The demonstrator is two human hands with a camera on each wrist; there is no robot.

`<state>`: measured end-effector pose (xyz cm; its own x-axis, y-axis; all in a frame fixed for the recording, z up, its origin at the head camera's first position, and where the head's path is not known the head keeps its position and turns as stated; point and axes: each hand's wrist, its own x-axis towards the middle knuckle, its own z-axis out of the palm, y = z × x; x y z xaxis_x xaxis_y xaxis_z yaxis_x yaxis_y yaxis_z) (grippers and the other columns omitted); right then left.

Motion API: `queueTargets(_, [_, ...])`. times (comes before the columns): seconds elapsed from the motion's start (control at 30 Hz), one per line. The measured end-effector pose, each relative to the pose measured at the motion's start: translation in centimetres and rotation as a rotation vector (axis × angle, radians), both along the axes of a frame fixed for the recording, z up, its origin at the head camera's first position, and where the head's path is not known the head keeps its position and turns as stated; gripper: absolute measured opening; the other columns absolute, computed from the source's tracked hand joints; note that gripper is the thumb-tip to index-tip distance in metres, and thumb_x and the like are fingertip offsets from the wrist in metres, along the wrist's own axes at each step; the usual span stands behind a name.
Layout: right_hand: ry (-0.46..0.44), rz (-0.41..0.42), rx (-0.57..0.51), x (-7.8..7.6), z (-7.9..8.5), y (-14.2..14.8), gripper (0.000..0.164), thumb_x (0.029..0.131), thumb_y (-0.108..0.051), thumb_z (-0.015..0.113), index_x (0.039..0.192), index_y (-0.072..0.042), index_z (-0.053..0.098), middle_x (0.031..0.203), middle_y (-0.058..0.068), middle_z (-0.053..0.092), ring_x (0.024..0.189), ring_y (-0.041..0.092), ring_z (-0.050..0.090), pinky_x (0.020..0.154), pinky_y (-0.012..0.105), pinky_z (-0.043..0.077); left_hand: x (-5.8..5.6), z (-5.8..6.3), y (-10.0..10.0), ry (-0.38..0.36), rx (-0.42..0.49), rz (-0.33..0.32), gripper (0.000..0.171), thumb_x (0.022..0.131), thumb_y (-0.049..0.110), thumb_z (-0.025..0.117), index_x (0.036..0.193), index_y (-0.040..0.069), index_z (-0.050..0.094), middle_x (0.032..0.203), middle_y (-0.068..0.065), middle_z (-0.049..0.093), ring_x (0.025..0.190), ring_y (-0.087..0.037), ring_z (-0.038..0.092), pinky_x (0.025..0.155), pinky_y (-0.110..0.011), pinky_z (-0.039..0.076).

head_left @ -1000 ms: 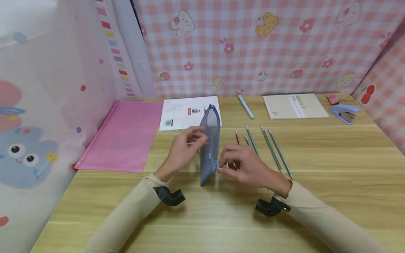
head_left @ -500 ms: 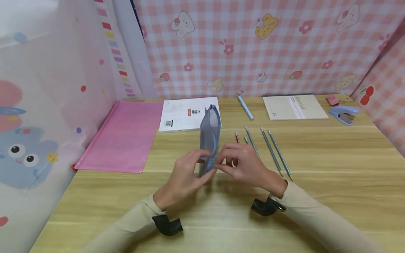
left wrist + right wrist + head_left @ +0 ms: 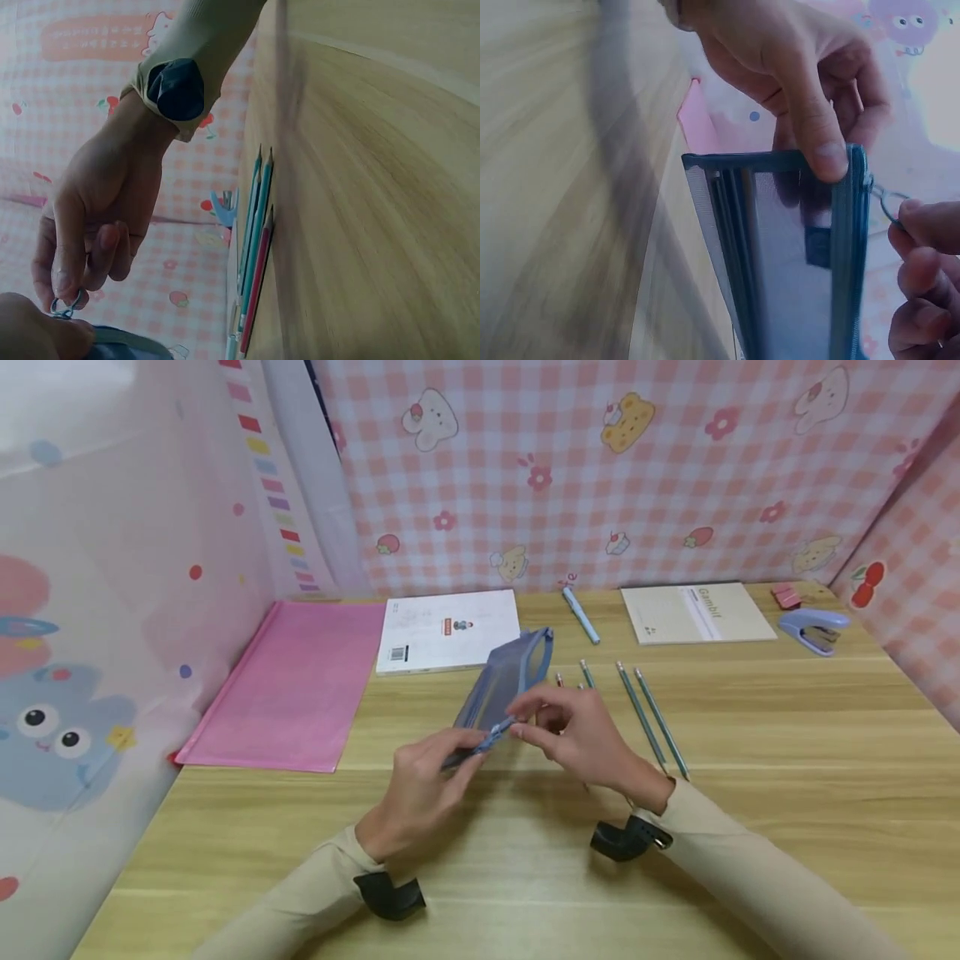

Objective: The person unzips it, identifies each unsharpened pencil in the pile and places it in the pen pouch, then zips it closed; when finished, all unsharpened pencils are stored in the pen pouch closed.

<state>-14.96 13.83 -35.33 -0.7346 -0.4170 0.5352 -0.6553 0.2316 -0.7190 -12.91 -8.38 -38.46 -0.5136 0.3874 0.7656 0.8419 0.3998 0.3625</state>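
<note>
A blue mesh zipper pouch [image 3: 491, 689] is held up over the table, slanting with its far end to the right and its mouth partly open there. My left hand [image 3: 420, 785] grips its near corner, thumb on one side and fingers behind the mesh, as the right wrist view shows. With thumb and forefinger, my right hand [image 3: 577, 735] pinches the ring of the zipper pull [image 3: 889, 204] at that same end. Dark upright strips [image 3: 735, 217] show through the mesh.
Several pencils [image 3: 641, 714], green and red, lie beyond and right of my right hand. Farther back are a pink folder [image 3: 285, 693], a white book [image 3: 450, 627], a light blue pen [image 3: 581, 614], a beige notebook [image 3: 697, 612], a pink clip [image 3: 786, 597] and a purple stapler [image 3: 813, 631].
My left hand has come down from the pouch's side to grip its near corner. The pouch has turned from upright to slanting right. My right hand stays at the zipper pull, shifting slightly away.
</note>
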Motion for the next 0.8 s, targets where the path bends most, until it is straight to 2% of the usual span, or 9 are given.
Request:
queueTargets(0.1, [-0.062,-0.058,-0.006,-0.3,0.1,-0.4,0.007,0.088,-0.004,0.075,0.095,-0.005,0.076,0.056,0.002,0.061,0.042,0.001,0.038,0.038,0.016,0.028,-0.2,0.0,-0.4,-0.01,0.043,-0.008,0.017,0.08,-0.007,0.077,0.096,-0.004,0.071,0.094,-0.018,0.077,0.088,-0.028,0.078,0.083,-0.022,0.064])
queueTargets(0.17, [-0.069,-0.109,-0.001,-0.5,0.2,-0.8,0.005,0.088,-0.006,0.076,0.093,-0.006,0.078,0.056,0.002,0.062,0.041,0.001,0.036,0.039,0.016,0.025,-0.5,0.0,-0.7,-0.02,0.069,-0.006,0.016,0.081,-0.008,0.077,0.096,-0.004,0.072,0.095,-0.018,0.077,0.088,-0.028,0.078,0.082,-0.022,0.063])
queueTargets(0.33, [-0.023,-0.228,0.013,-1.3,0.3,-1.9,0.004,0.087,-0.008,0.078,0.09,-0.007,0.079,0.07,0.006,0.075,0.042,0.001,0.047,0.039,0.016,0.031,-1.3,0.1,-1.3,-0.022,0.125,0.019,0.018,0.08,-0.01,0.076,0.096,-0.003,0.072,0.095,-0.017,0.078,0.087,-0.03,0.078,0.079,-0.024,0.065])
queueTargets(0.43, [0.024,-0.272,0.023,-2.0,0.4,-2.2,0.004,0.087,-0.009,0.078,0.09,-0.006,0.079,0.077,0.008,0.077,0.045,0.001,0.053,0.039,0.015,0.037,-1.8,0.2,-1.8,-0.011,0.144,0.048,0.02,0.078,-0.012,0.077,0.094,-0.003,0.072,0.093,-0.018,0.078,0.084,-0.03,0.078,0.077,-0.025,0.065])
queueTargets(0.53, [0.097,-0.32,0.034,-2.7,0.4,-2.2,0.005,0.087,-0.009,0.078,0.089,-0.005,0.079,0.08,0.011,0.078,0.044,0.003,0.053,0.04,0.013,0.037,-2.3,0.3,-2.4,-0.01,0.159,0.074,0.019,0.077,-0.013,0.077,0.093,-0.005,0.072,0.093,-0.02,0.077,0.081,-0.031,0.078,0.076,-0.025,0.065])
queueTargets(0.67, [0.234,-0.413,0.099,-3.5,0.2,-1.7,0.005,0.086,-0.006,0.078,0.089,-0.003,0.079,0.082,0.012,0.078,0.044,0.006,0.05,0.043,0.009,0.033,-2.9,0.3,-3.2,-0.048,0.179,0.092,0.018,0.076,-0.014,0.078,0.09,-0.005,0.073,0.092,-0.021,0.077,0.078,-0.029,0.077,0.075,-0.023,0.065])
queueTargets(0.8, [0.321,-0.475,0.163,-3.9,-0.1,-1.2,0.006,0.086,-0.006,0.078,0.09,-0.002,0.079,0.085,0.012,0.078,0.047,0.01,0.055,0.045,0.011,0.038,-3.2,0.4,-4.0,-0.105,0.192,0.102,0.019,0.075,-0.015,0.078,0.089,-0.004,0.075,0.093,-0.02,0.078,0.078,-0.03,0.077,0.076,-0.019,0.063])
